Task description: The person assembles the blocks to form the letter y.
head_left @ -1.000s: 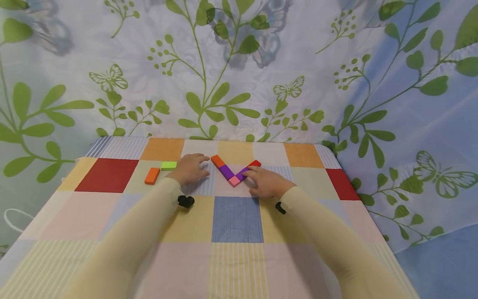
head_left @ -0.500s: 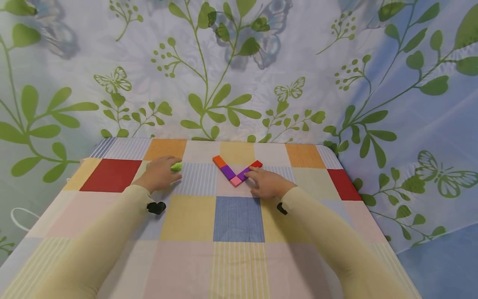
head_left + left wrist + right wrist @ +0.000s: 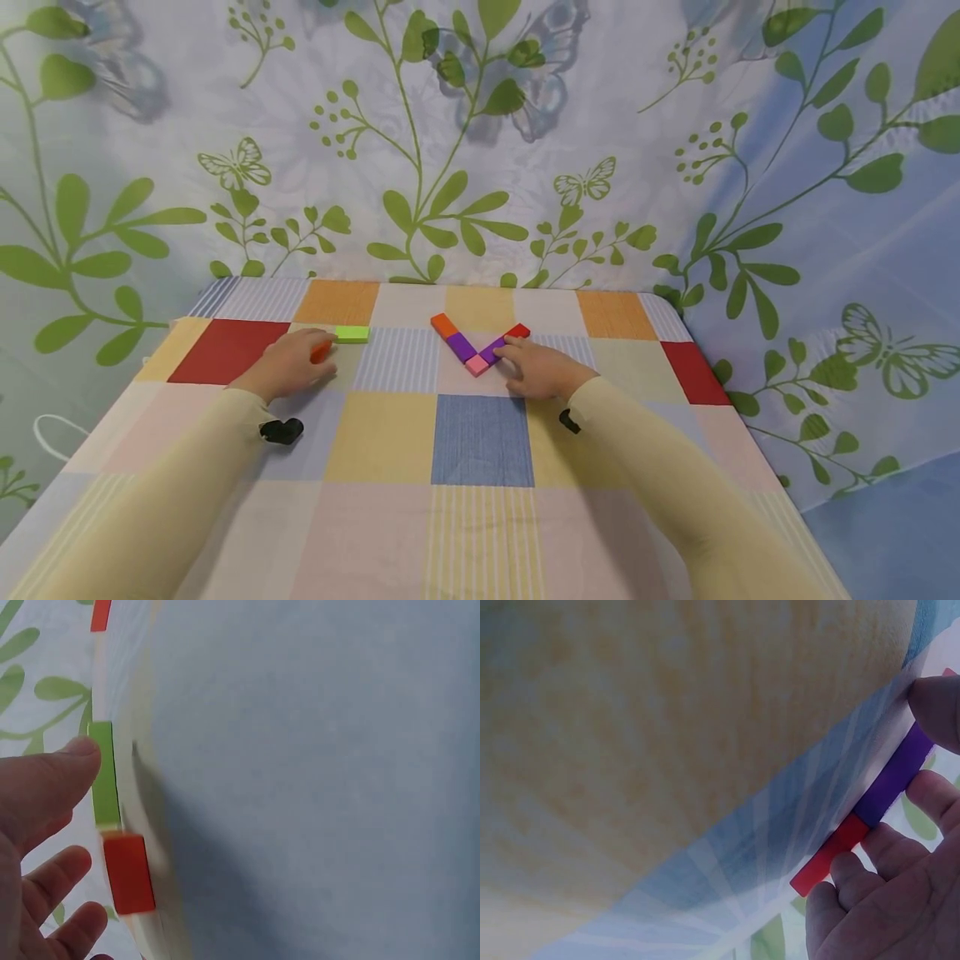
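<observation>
My left hand (image 3: 288, 365) is over a loose orange block (image 3: 322, 351), partly covering it in the head view. In the left wrist view its thumb and fingers are spread, and the orange block (image 3: 129, 874) lies apart from them. Just behind is a lime-green block (image 3: 352, 334). At mid-table several blocks form a V: a pink one (image 3: 477, 365) at the point, an orange one (image 3: 447, 326) and a purple one (image 3: 461, 348) on the left arm, purple (image 3: 896, 776) and red (image 3: 829, 856) ones on the right. My right hand (image 3: 543, 369) rests its loosely bent fingers along that right arm.
A patchwork cloth (image 3: 480, 437) covers the table. Behind it hangs a curtain (image 3: 420, 150) printed with leaves and butterflies, which also runs along the right side. A white cord loop (image 3: 56, 437) shows past the left edge.
My left hand has moved left from beside the V, past the green block, to the loose orange block. The right hand stays at the V, and the blocks look unmoved.
</observation>
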{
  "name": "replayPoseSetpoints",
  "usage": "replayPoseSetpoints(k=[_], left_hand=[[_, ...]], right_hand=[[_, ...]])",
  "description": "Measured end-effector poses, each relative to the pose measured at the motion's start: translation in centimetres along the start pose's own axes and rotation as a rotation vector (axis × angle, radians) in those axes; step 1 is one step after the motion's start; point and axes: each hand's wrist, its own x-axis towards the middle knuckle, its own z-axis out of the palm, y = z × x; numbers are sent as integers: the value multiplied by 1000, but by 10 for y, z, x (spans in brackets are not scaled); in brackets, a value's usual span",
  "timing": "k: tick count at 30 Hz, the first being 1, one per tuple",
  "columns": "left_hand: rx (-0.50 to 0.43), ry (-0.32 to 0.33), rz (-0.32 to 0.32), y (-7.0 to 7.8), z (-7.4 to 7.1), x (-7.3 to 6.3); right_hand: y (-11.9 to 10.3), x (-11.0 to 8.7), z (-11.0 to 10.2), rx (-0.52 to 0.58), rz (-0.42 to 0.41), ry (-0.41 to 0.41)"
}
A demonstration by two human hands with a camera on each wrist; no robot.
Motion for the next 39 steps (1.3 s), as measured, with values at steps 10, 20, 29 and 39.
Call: replayPoseSetpoints(k=[10,20,29,39], left_hand=[[-67,-67,-55,-13,-6,-9],[-141,-92,-100,-21,-9,-10],[-157,-124,-125,-25,-10,-4],[-167,-132,-138,-27,-8,-3]], right_hand=[[1,0,2,14,-3,13],[5,3,5,19,1,6],[5,4,4,32,8,12],[4,2,4,43,18,-8]])
